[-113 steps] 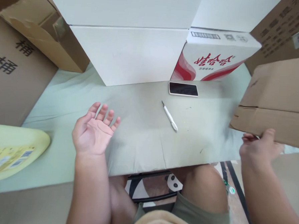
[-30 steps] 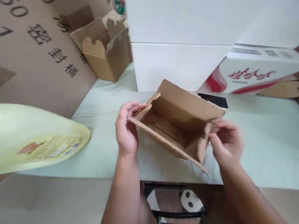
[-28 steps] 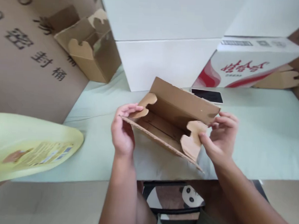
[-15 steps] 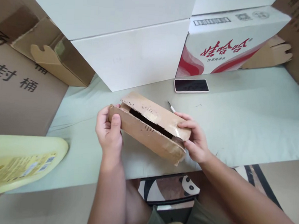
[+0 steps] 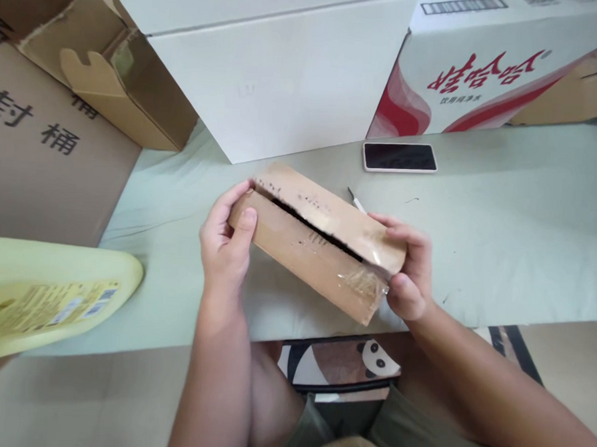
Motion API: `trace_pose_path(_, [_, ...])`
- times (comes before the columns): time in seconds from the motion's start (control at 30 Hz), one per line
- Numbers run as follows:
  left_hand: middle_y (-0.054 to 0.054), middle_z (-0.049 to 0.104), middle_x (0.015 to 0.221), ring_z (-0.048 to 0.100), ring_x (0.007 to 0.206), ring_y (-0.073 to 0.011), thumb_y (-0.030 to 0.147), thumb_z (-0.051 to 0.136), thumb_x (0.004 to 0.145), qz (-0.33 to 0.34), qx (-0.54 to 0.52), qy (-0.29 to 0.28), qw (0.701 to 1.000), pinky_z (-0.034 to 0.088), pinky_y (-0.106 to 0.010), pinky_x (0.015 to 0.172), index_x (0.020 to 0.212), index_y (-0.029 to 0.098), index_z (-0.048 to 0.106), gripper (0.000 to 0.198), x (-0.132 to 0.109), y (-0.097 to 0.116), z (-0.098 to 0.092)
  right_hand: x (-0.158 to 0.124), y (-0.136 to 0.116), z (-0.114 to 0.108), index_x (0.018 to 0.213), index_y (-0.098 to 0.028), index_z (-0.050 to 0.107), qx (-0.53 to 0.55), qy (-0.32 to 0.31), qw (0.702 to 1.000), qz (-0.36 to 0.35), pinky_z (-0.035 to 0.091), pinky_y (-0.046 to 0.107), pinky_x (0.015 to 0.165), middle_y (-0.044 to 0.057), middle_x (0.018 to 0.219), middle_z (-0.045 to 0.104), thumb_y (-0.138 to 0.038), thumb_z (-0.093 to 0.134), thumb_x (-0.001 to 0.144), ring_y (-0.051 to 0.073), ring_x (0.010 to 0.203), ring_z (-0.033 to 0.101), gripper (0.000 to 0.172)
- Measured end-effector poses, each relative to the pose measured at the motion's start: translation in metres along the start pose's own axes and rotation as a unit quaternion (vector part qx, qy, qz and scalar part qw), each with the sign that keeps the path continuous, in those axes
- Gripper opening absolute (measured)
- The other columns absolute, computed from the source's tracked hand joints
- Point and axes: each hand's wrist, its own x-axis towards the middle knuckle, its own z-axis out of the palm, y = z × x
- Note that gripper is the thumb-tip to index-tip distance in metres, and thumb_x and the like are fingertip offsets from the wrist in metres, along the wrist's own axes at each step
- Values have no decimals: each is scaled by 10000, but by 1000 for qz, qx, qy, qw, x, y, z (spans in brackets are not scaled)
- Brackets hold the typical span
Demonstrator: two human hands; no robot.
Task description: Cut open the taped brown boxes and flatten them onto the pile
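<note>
Between both hands I hold a small brown cardboard box, tilted, with a long dark gap between its two top flaps. My left hand is closed on its left end, thumb on the near flap. My right hand grips the right end, fingers on the far flap and thumb near the corner, where torn clear tape shows. Just beyond the box lies a thin tool with a white handle and a dark tip, its handle partly hidden. What is inside the box is too dark to make out.
A phone lies beyond the box on the pale green cloth. White cartons and a red-and-white carton stand at the back. Brown boxes are at left, with a yellow bottle in front.
The gap between the flaps has become narrower, and the near flap lies flatter. The box and both hands have shifted slightly right and up in the view, which itself has moved.
</note>
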Motion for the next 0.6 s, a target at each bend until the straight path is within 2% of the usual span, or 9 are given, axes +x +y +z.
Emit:
trace_pose_path(0.17, [-94, 755, 1349, 691, 1328, -299, 579, 778, 915, 12, 11, 2, 1000, 520, -461, 1203, 1277, 249, 760, 490, 1, -2, 4, 1, 3, -4, 1150, -336, 621, -18, -10, 1000, -24, 538, 618, 1102, 115, 1420, 638, -750, 473, 942, 374, 1344, 632, 487])
trace_pose_path(0.3, [-85, 764, 1320, 704, 1289, -300, 548, 781, 919, 5, 17, -4, 1000, 544, -458, 1171, 1248, 252, 778, 442, 3, 0, 7, 2, 4, -9, 1127, -343, 703, -6, -24, 999, -42, 541, 580, 1097, 90, 1428, 645, -625, 518, 993, 351, 1329, 642, 363])
trace_pose_path(0.43, [-90, 774, 1334, 711, 1284, -305, 512, 767, 942, 7, 21, -4, 1000, 544, -484, 1170, 1232, 239, 792, 399, 3, 0, 7, 4, 3, -10, 1137, -362, 714, 0, -26, 998, -48, 548, 571, 1086, 69, 1419, 665, -547, 570, 994, 335, 1319, 652, 274])
trace_pose_path(0.6, [-64, 764, 1363, 677, 1354, -289, 490, 726, 970, 39, 52, -16, 998, 498, -468, 1227, 1227, 271, 793, 344, 3, -1, 6, 4, 2, -11, 1075, -338, 714, -26, -27, 999, -27, 547, 599, 1084, 83, 1398, 677, -630, 556, 970, 354, 1311, 654, 349])
